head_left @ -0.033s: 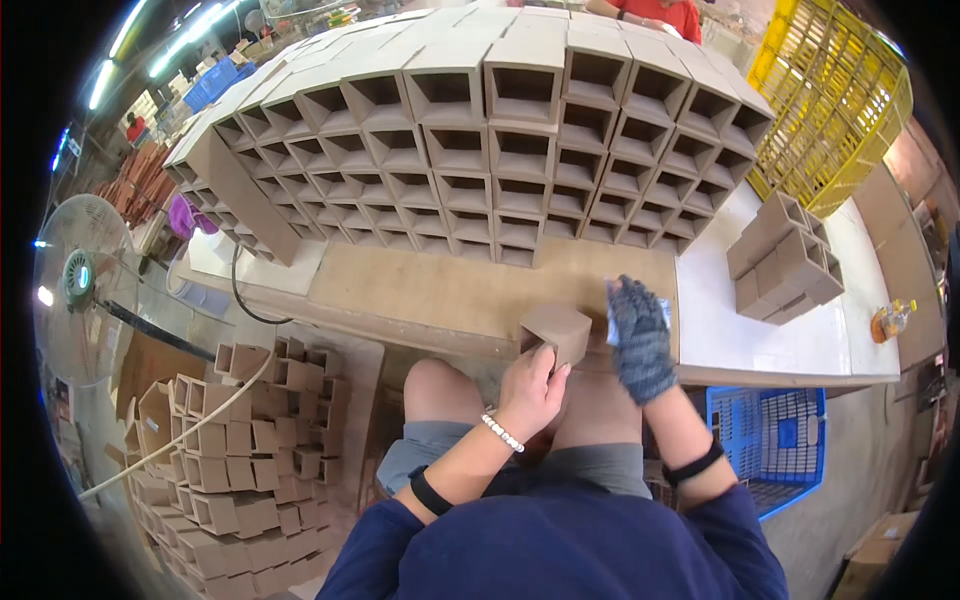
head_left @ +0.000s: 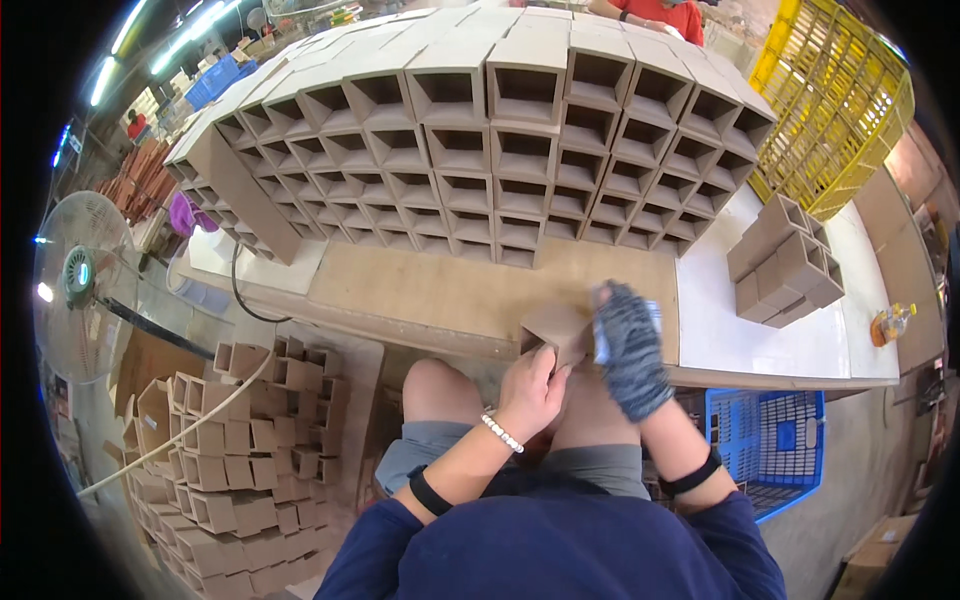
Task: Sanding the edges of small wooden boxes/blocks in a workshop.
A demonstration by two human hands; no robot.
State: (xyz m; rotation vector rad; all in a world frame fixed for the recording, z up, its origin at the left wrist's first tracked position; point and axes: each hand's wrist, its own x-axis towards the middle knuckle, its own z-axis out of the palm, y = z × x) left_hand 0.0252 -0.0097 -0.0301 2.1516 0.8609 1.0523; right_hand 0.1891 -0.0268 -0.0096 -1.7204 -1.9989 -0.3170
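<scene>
My left hand [head_left: 532, 392], bare with a beaded bracelet at the wrist, pinches the near edge of a small brown cardboard box sleeve [head_left: 562, 326] at the table's front edge. An open end of the sleeve faces my left. My right hand [head_left: 634, 352], in a dark grey knitted glove, is closed on a pale blue-and-white cloth-like piece [head_left: 601, 342], mostly hidden under the palm. That hand is right beside the sleeve's right side; whether the piece touches the cardboard I cannot tell.
Across the table [head_left: 430, 290] stands a wide stack of open-ended box sleeves [head_left: 523, 150]. To the right are a smaller stack [head_left: 785, 265], an amber bottle [head_left: 892, 324] and a yellow crate [head_left: 830, 100]. Below sits a blue basket [head_left: 765, 440]; at left, a fan [head_left: 80, 270] and piled sleeves [head_left: 240, 470].
My gloved right hand has moved left, closer to the sleeve, with the pale piece in it. The left hand and the sleeve have stayed nearly in place.
</scene>
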